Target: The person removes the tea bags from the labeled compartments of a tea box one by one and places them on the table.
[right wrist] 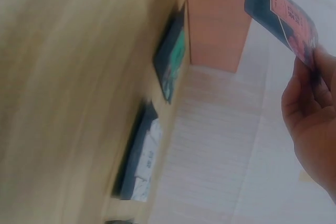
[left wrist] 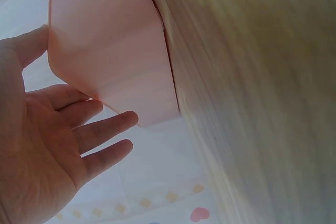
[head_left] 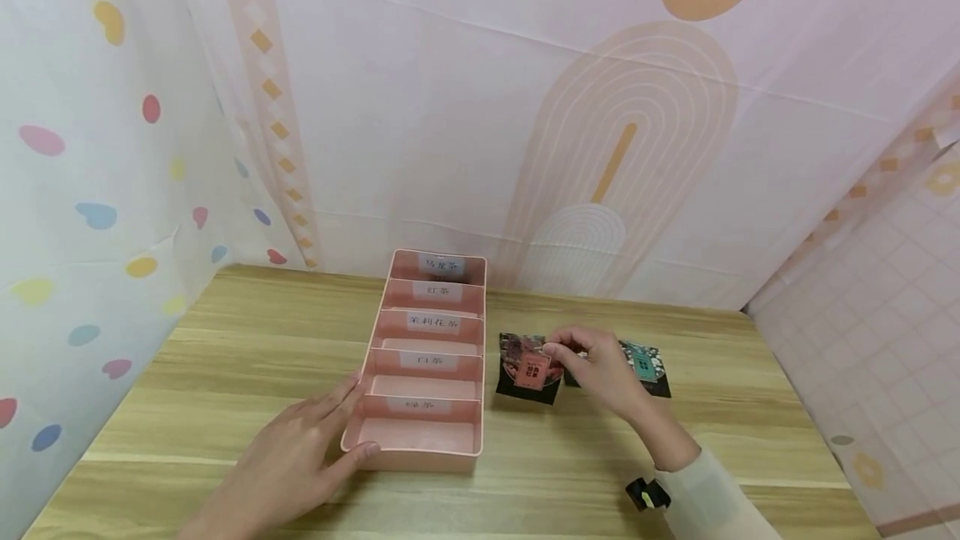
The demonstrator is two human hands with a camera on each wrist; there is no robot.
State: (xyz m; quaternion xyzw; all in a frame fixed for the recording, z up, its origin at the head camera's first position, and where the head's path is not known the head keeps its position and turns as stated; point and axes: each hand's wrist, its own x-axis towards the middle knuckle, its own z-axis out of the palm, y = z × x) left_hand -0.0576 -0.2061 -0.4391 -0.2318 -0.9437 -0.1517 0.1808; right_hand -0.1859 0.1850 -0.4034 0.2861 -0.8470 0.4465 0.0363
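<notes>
- Currently, the left hand (head_left: 292, 452) is resting spread fingers against the pink box (head_left: 427, 462) at its seven o'clock.
- The right hand (head_left: 606, 375) is pinching a red-labelled packet (head_left: 531, 373), at the box's three o'clock.
- Beyond, a green-labelled packet (head_left: 647, 364) is lying.

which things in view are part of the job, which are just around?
Job, most likely:
pink divided box, touched by left hand
red-labelled packet, pinched by right hand
other packets

Just around:
patterned cloth backdrop
small black item by the sleeve, purpose unclear
</notes>
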